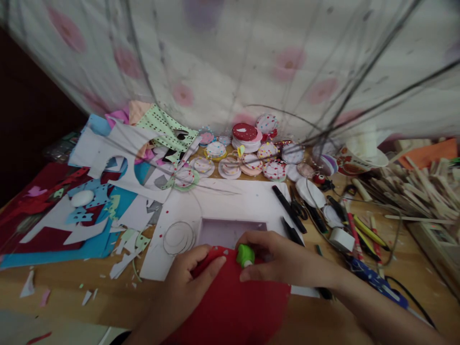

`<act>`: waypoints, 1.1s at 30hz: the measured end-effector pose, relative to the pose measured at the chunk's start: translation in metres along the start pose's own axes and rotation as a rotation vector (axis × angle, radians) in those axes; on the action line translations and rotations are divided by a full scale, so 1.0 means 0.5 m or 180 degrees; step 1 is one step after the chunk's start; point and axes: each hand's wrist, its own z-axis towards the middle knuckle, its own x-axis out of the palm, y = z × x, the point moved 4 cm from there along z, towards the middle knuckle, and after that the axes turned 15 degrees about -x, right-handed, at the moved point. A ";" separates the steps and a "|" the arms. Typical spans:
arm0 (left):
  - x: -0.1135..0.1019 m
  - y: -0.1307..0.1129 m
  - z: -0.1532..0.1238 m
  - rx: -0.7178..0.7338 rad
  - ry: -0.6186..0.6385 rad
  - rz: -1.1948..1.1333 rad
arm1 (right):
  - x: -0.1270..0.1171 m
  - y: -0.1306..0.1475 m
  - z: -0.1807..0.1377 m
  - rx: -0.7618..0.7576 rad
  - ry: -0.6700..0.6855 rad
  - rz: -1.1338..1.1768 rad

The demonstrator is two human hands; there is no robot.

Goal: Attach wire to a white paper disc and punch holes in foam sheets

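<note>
A red paper sheet (233,306) lies at the near edge of the wooden table (72,297). My left hand (189,278) pinches its upper left edge, fingers closed on the paper. My right hand (283,261) is closed around a small green paper punch (245,255) that sits on the sheet's top edge. Behind the hands lies a white sheet (230,206) with a rectangular cut-out and pencilled circles.
Cut paper scraps in blue, red and white (89,211) cover the left side. Round decorated paper discs (247,153) stand at the back. Black markers and scissors (298,211), pencils, a tape roll (341,238) and wooden sticks (413,191) crowd the right. A netted curtain hangs behind.
</note>
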 end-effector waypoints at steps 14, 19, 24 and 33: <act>0.012 -0.015 -0.013 -0.0156 0.0209 -0.0429 | 0.018 0.011 0.011 -0.0323 -0.0357 0.0877; 0.014 -0.006 -0.011 -0.0207 0.0221 -0.0299 | 0.026 0.007 0.007 -0.0325 -0.0310 0.0825; 0.015 -0.004 -0.009 -0.0146 0.0305 -0.0303 | 0.022 0.018 0.000 -0.0223 -0.0287 0.0295; 0.012 -0.004 -0.009 -0.0110 0.0224 -0.0313 | 0.020 0.012 0.014 -0.0278 -0.0034 0.0328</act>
